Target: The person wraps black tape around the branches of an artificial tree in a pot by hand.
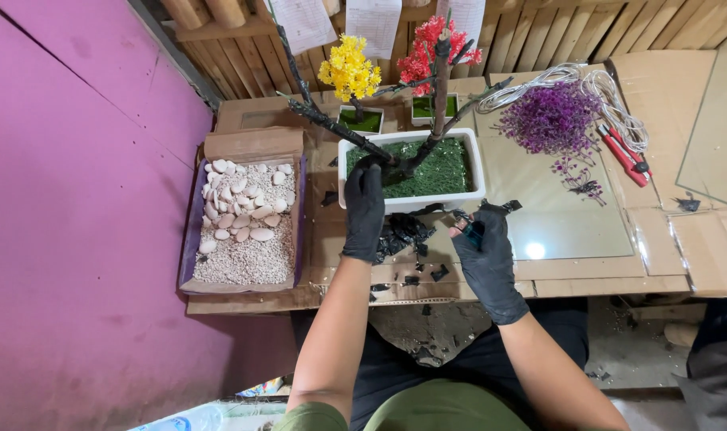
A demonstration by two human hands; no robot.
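black gloves: I see both hands gloved; left hand (365, 209) is wrapped round the base of the dark branch trunk (379, 152), right hand (485, 249) is closed on a small teal-handled tool (473, 232), type unclear to me.
trunk position: rooted in the white rectangular planter (475, 164) on green fake grass (439, 172), straight ahead of the left hand, up and left of the right.
long axis: trunk forks; one limb leans away to the upper left, one runs near upright toward the far edge.
nearer hand: left is on it; right sits near, just off the planter's front right corner, not touching.
surface: cardboard-covered table (603, 275), glass pane (567, 223) right of the planter, black scraps (403, 235) between my hands.
room: box of pebbles (247, 227) to the left, purple sprigs (551, 120), red pliers (623, 152) and white cord (611, 92) to the right, two small potted trees, yellow (349, 72) and red (427, 52), behind; pink wall (68, 223) at far left.
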